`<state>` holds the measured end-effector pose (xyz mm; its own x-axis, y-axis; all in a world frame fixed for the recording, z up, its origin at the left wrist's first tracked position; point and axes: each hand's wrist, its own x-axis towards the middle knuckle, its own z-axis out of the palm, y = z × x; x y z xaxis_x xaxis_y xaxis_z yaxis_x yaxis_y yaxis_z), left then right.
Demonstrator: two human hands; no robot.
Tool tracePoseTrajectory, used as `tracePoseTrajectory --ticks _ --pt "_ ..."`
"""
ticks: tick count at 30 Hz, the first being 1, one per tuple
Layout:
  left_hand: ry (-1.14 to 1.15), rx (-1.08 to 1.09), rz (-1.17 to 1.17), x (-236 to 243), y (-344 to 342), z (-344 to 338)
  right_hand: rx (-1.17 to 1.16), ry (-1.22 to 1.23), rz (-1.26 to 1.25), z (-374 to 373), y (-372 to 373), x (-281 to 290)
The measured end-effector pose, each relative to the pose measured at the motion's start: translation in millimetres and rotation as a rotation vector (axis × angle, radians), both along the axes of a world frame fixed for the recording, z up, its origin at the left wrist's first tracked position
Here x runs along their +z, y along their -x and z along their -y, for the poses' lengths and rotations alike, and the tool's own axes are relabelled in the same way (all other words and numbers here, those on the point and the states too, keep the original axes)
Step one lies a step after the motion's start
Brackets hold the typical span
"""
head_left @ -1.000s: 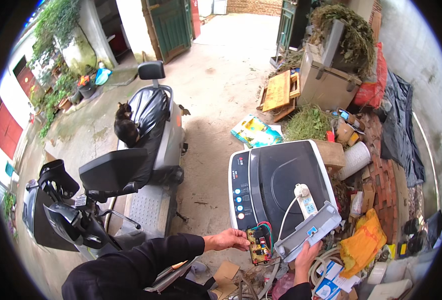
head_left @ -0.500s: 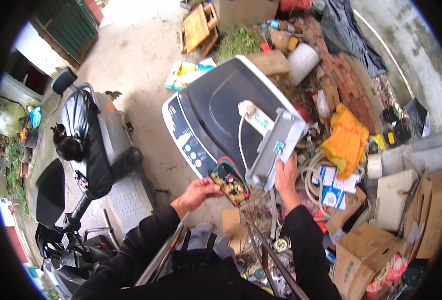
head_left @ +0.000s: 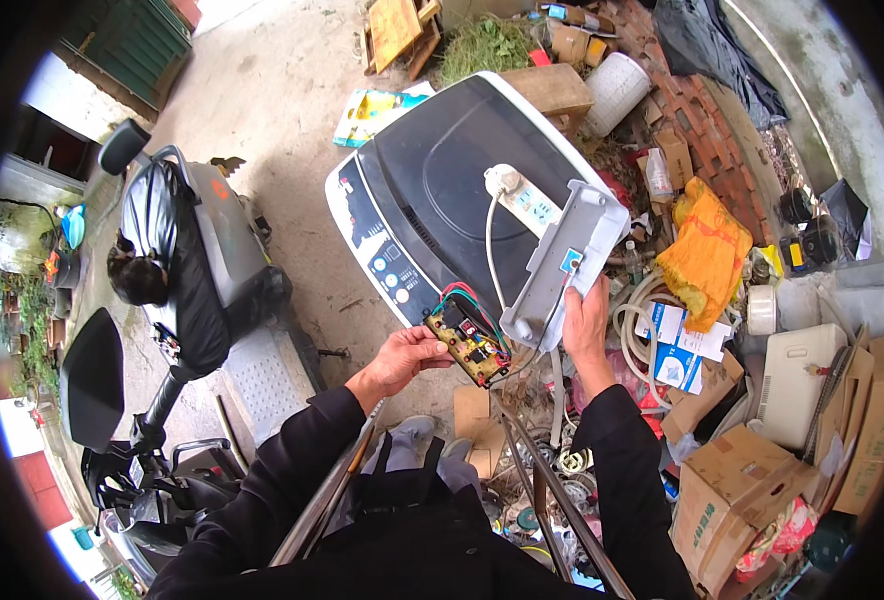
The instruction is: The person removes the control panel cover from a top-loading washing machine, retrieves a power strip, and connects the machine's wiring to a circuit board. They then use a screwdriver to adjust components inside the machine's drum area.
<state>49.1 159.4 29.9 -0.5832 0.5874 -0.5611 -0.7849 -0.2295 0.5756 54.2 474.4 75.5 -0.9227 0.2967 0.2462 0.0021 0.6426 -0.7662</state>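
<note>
Circuit board (head_left: 462, 343) left of panel (head_left: 554, 275); 1 power strip (head_left: 534, 206) on washing machine (head_left: 452, 175), scooter (head_left: 194, 285) left.

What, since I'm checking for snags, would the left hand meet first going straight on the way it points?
The circuit board the left hand pinches comes first; beyond, probably the grey plastic panel, though depth is unclear.

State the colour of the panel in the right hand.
The panel is light grey, clearest in the head view.

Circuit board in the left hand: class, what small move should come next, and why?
Perhaps rest the grey cover on the washing machine: the right hand holds it while the left hand pinches the circuit board, so neither is free for its wires.
</note>
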Motion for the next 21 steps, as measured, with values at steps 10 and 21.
tracePoseTrajectory --ticks 10,21 --pt "-0.006 0.008 0.009 -10 -3 3 -0.033 0.032 0.09 -4 -1 -3" --pt "-0.039 0.025 0.004 -11 -4 1 -0.005 -0.003 0.042 -3 1 -3"
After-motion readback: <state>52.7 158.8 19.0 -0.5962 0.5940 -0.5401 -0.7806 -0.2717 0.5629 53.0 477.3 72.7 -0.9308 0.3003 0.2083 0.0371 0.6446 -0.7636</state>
